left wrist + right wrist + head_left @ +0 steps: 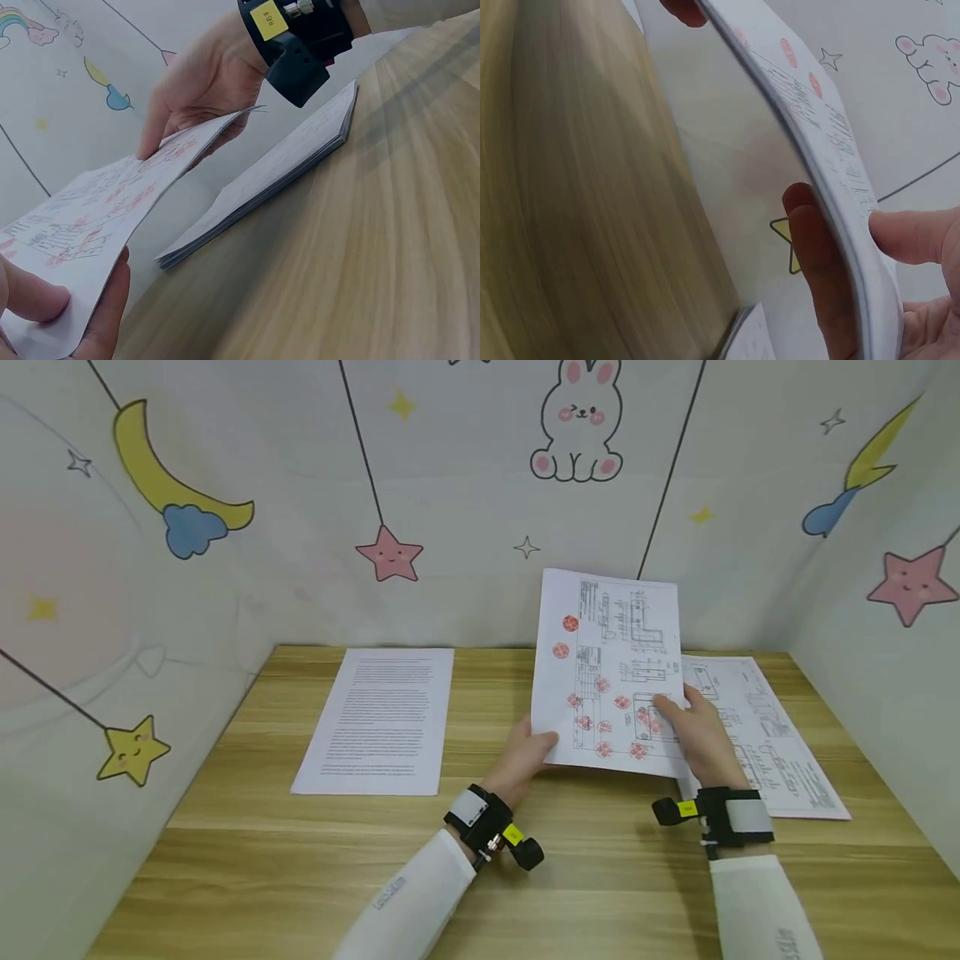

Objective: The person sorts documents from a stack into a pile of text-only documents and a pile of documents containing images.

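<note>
Both hands hold up a thin stack of paper sheets (558, 702) above the table, tilted toward the head camera. Its top sheet bears line drawings and several red round stamps. My left hand (521, 756) pinches the lower left corner, thumb on top and fingers beneath, as the left wrist view shows. At the lower right edge, my right hand (701, 735) grips with the thumb on the printed face and fingers behind, plain in the right wrist view. Partly hidden behind that hand lies another stack of drawings (780, 735) on the table.
To the left lies a stack of text-printed paper (375, 718). Everything stands on a wood-grain table (300, 868), with a white cartoon-printed backdrop (465, 485) at the back and sides. Each wrist carries a black camera strap (738, 818).
</note>
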`<act>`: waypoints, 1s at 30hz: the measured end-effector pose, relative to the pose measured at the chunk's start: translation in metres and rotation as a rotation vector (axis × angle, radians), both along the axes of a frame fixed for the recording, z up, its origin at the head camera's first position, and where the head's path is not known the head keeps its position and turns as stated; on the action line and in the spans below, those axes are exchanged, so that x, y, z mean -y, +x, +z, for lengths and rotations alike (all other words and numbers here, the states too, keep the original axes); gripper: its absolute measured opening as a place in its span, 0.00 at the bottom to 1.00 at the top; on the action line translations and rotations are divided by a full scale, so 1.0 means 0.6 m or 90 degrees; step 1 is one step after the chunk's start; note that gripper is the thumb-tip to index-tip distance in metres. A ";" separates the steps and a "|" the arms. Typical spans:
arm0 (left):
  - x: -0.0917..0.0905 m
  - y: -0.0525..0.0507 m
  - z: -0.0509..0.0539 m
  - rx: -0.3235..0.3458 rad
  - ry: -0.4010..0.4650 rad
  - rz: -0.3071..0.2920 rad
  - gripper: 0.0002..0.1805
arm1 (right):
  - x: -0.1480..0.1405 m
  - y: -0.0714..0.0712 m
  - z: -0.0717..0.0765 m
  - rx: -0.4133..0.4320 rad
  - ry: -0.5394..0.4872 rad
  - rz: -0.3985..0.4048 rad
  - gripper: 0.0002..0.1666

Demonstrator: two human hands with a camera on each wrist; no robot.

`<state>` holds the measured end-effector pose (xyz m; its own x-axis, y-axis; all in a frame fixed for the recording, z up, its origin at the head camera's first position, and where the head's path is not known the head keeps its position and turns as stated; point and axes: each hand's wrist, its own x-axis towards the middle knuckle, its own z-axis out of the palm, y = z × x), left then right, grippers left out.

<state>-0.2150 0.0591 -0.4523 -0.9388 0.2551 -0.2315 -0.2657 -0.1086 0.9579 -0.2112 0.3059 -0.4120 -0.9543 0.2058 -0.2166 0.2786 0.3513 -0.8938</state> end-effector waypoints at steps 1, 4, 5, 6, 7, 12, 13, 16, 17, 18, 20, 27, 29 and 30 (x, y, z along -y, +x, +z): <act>0.006 -0.001 0.000 0.000 0.000 0.001 0.22 | 0.005 0.000 -0.001 -0.006 -0.003 0.001 0.43; 0.024 -0.003 0.000 -0.008 -0.011 -0.003 0.22 | 0.017 0.002 -0.003 -0.023 -0.005 0.003 0.38; 0.030 -0.004 0.000 -0.012 -0.017 -0.005 0.23 | 0.023 0.002 -0.003 -0.028 -0.005 0.003 0.37; 0.036 -0.004 0.000 -0.014 -0.025 -0.004 0.23 | 0.028 0.002 -0.003 -0.034 -0.006 0.005 0.37; 0.042 -0.005 0.000 -0.019 -0.032 -0.005 0.22 | 0.034 0.003 -0.004 -0.040 -0.010 0.008 0.36; 0.068 -0.005 0.003 -0.040 -0.075 0.007 0.20 | 0.061 0.003 -0.010 -0.052 -0.012 0.018 0.34; 0.072 -0.005 0.004 -0.044 -0.082 0.009 0.20 | 0.065 0.002 -0.012 -0.054 -0.010 0.020 0.34; 0.084 -0.004 0.006 -0.055 -0.106 0.018 0.20 | 0.073 0.003 -0.017 -0.057 0.001 0.027 0.32; 0.087 -0.004 0.006 -0.055 -0.115 0.022 0.20 | 0.075 0.003 -0.019 -0.055 0.002 0.029 0.32; 0.090 -0.004 0.005 -0.055 -0.121 0.027 0.20 | 0.076 0.003 -0.020 -0.054 0.000 0.032 0.32; 0.096 -0.006 0.003 -0.054 -0.131 0.035 0.20 | 0.079 0.003 -0.024 -0.045 -0.004 0.036 0.32; 0.113 -0.012 0.000 -0.027 -0.159 0.044 0.22 | 0.089 -0.010 -0.043 -0.005 -0.003 0.049 0.30; 0.118 -0.014 0.000 -0.024 -0.164 0.039 0.23 | 0.092 -0.014 -0.050 0.004 0.001 0.057 0.30; 0.121 -0.015 -0.001 -0.023 -0.167 0.037 0.24 | 0.094 -0.015 -0.053 0.007 0.004 0.061 0.30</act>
